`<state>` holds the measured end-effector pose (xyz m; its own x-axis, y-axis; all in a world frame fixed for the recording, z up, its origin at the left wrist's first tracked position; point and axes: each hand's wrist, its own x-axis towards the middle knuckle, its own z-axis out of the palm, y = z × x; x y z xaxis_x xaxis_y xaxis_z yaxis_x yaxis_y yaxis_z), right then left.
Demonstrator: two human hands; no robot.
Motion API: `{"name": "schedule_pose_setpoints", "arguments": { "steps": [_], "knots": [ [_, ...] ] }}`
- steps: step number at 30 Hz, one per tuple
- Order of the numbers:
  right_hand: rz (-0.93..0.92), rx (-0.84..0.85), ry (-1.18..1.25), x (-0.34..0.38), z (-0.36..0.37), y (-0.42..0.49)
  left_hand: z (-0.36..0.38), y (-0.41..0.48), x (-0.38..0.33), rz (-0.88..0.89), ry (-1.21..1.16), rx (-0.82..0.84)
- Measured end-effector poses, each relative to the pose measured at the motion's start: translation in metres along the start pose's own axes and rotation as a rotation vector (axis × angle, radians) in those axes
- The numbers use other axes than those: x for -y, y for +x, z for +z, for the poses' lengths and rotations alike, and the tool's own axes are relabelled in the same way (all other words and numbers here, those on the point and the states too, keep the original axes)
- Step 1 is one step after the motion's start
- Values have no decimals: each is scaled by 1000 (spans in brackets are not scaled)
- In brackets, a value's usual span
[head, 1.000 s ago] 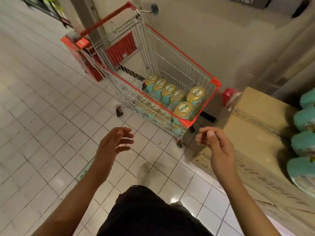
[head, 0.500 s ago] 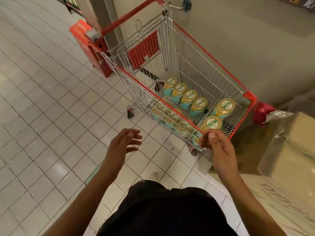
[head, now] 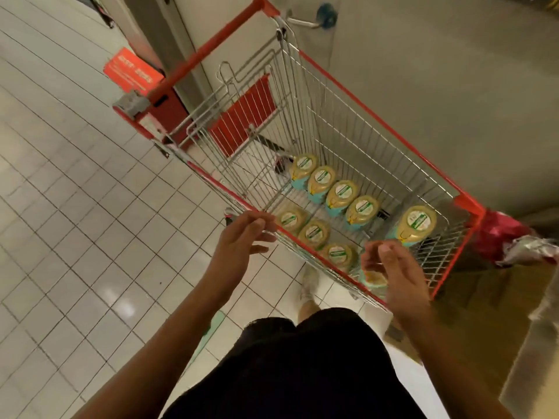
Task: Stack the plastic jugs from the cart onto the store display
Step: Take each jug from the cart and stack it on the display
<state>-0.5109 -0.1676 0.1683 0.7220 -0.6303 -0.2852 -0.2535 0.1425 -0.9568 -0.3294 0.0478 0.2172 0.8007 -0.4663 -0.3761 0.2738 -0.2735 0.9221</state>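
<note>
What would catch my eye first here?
A red-trimmed wire shopping cart fills the middle of the view, beside a grey wall, with yellow plastic jugs in rows on its bottom. In front, the person's left hand and right hand are at its near rim, both holding nothing.

Cart (head: 378, 122) red-rimmed, silver wire; jugs (head: 341, 193) yellow, teal.

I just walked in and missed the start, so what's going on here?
A person stands over a red-rimmed wire shopping cart holding yellow plastic jugs with teal bases. The left hand and right hand hover by its near rim, fingers loose, holding nothing. No jug is lifted yet.
</note>
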Motion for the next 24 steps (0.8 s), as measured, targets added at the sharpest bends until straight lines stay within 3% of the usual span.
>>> {"name": "schedule_pose_setpoints", "arguments": {
  "steps": [10,18,24],
  "knots": [
    [-27,202,-22,6,32,205,19,136,-22,-185,139,-30],
    [97,225,-377,-108,73,327,42,307,107,-537,286,149],
    [236,367,-597,-230,99,381,34,394,229,-771,549,194]
  ]
}}
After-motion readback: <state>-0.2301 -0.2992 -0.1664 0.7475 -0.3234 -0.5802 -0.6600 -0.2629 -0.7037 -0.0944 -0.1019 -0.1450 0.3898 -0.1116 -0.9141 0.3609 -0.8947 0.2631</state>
